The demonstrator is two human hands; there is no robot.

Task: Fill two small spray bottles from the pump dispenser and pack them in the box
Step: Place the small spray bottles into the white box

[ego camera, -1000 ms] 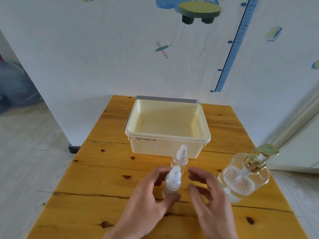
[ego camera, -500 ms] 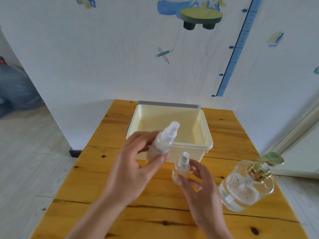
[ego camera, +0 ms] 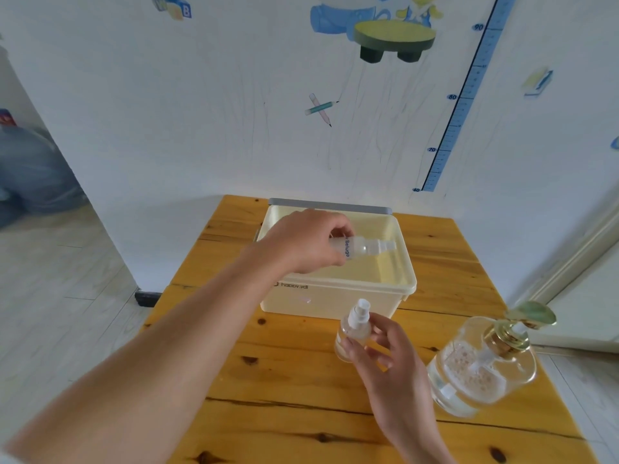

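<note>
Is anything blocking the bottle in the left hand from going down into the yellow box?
Nothing visible does. The left hand holds the labelled spray bottle on its side over the box, which is open on top and shows only its bare floor underneath.

Over the box (ego camera: pixel 407 262), the left hand (ego camera: pixel 308 242) covers the base of the spray bottle (ego camera: pixel 368 246) it holds and cuts its blue label short, while the wrist hides the box's near left corner. Just in front of the box, fingers of the right hand (ego camera: pixel 385 356) hide the lower side of the second spray bottle (ego camera: pixel 355 326), so whether it touches the worktop (ego camera: pixel 294 380) cannot be told. Far left of the box a blue-grey shape (ego camera: pixel 30 175) is blurred and cut by the picture's edge.
</note>
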